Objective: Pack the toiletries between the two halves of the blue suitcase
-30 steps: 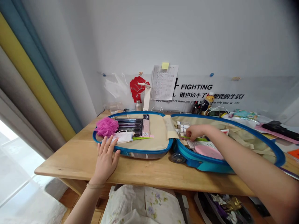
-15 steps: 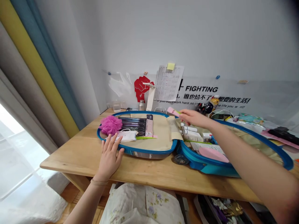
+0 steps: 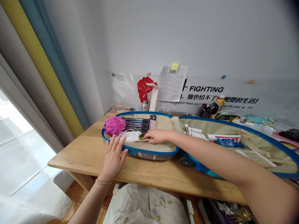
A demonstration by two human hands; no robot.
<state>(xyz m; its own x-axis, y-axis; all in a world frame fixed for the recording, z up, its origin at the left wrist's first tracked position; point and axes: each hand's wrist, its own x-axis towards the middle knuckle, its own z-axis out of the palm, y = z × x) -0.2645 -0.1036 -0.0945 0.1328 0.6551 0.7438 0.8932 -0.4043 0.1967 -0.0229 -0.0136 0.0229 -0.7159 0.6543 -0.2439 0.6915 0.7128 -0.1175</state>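
Observation:
My left hand (image 3: 115, 157) lies open, fingers stretched out, over the near rim of the suitcase's left half (image 3: 164, 152) and against a white packet (image 3: 130, 136). My right hand (image 3: 157, 136) reaches across into that same half, fingers closed on a slim pink stick-like item (image 3: 145, 140) beside the packet; its far part is hidden. Behind the packet sits a purple bath puff (image 3: 115, 125). Dark, long-handled items in a package (image 3: 136, 124) with a pink card lie to the right of the puff.
The suitcase's right half (image 3: 247, 127) holds white tubes (image 3: 194, 130), a toothpaste box (image 3: 224, 137), a blue item (image 3: 230, 144) and a pack of thin sticks (image 3: 255, 158). A lamp (image 3: 153, 99) and bottle (image 3: 144, 105) stand behind on the wooden desk (image 3: 77, 152).
My right hand has moved left and down with the pink item, from above the suitcase's hinge into its left half. My left hand stays at the rim. The view has shifted slightly.

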